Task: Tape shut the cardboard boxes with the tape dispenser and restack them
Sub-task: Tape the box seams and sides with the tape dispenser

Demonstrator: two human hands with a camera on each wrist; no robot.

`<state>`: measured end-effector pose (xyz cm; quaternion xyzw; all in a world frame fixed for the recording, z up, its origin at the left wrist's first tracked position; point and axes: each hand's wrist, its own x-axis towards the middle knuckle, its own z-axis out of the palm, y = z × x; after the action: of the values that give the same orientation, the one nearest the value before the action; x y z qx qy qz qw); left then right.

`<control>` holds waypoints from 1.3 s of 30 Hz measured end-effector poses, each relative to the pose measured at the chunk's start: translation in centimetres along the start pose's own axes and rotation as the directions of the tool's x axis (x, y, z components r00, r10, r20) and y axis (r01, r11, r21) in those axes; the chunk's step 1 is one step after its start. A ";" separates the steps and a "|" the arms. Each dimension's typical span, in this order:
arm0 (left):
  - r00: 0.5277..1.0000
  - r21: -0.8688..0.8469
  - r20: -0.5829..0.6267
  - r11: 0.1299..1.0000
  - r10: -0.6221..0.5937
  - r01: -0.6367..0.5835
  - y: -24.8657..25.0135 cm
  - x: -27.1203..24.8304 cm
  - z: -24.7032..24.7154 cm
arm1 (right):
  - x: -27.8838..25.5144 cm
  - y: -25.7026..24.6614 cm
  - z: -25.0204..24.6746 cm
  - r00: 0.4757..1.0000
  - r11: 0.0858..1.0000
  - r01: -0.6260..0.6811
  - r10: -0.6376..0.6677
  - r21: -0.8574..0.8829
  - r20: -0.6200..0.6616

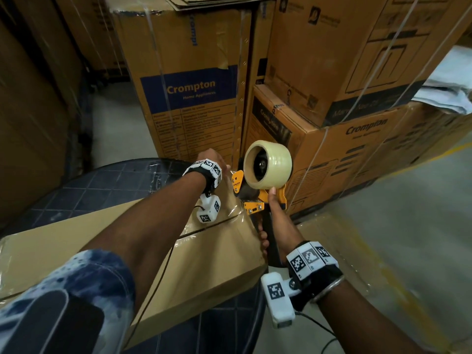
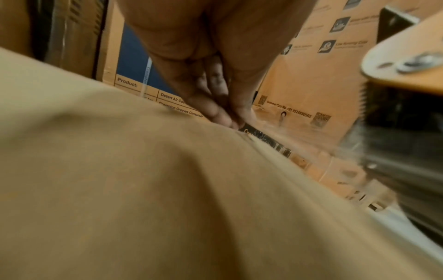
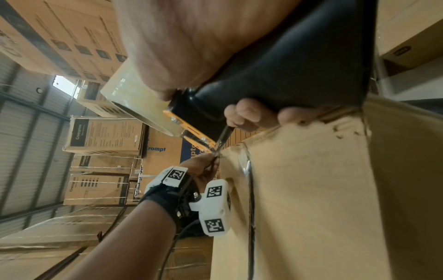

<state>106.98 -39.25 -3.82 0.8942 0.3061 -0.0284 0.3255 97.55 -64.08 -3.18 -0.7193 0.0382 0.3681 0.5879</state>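
Observation:
A plain cardboard box (image 1: 76, 238) lies on a dark round table (image 1: 115, 180). My left hand (image 1: 213, 159) reaches over the box's far edge, and in the left wrist view its fingers (image 2: 215, 106) lie fairly straight, pressing down at that edge. My right hand (image 1: 273, 221) grips the black handle (image 3: 287, 75) of the orange tape dispenser (image 1: 252, 203), thumb up against the clear tape roll (image 1: 270, 167). The dispenser's front sits at the box's far right corner, close beside my left hand. A clear tape strip (image 2: 299, 144) runs from my left fingertips to the dispenser.
Tall stacked Crompton cartons (image 1: 189, 93) stand right behind the table, and more strapped cartons (image 1: 357, 139) are at the right with white sheets (image 1: 447, 93) on top. Concrete floor (image 1: 408, 226) shows to the right. More brown cartons line the left side.

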 end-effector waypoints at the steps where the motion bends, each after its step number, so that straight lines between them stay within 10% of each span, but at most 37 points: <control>1: 1.000 0.025 -0.006 1.000 0.006 -0.005 -0.1 0.1 0.0 | 0.1 0.0 0.1 1.000 1.000 -0.006 0.006 0.005 -0.004; 24: 0.995 0.534 0.083 0.845 -0.055 0.002 -0.6 1.6 0.8 | 0.9 -0.7 0.9 0.994 0.994 -0.107 0.107 0.009 -0.024; 39: 0.994 0.408 0.089 0.908 0.062 -0.094 -1.2 0.9 0.5 | 1.0 -0.9 0.5 0.997 0.995 -0.072 0.071 -0.071 -0.016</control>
<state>107.13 -38.33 -5.14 0.9525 0.2450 -0.1123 0.1417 98.41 -62.98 -3.06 -0.7405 0.0548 0.3851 0.5481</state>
